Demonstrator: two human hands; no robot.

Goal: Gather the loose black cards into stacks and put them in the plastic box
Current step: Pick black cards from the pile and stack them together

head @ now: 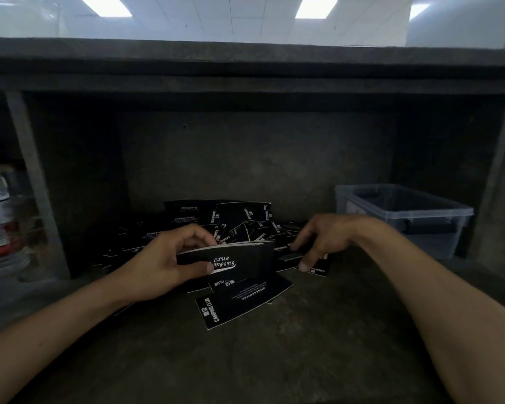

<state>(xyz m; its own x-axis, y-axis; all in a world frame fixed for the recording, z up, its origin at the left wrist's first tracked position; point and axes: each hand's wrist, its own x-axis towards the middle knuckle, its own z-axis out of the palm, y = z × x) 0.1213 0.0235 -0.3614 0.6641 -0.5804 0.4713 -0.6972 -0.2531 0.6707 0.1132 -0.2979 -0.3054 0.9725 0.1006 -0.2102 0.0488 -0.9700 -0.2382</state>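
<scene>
Black printed paper cards [216, 225] heaped on grey shelf [274, 360]; left hand [164, 263] grips gathered stack [233, 262] upright for squaring; right hand [318, 243], fingers spread, presses loose cards; clear plastic box [403, 214] waits right.

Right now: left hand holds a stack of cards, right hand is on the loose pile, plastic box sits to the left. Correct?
One thing is wrong: the plastic box sits to the right, beyond the right hand, as the head view shows. The rest holds: the left hand grips a stack of cards, and the right hand's fingers rest on the loose pile.
</scene>
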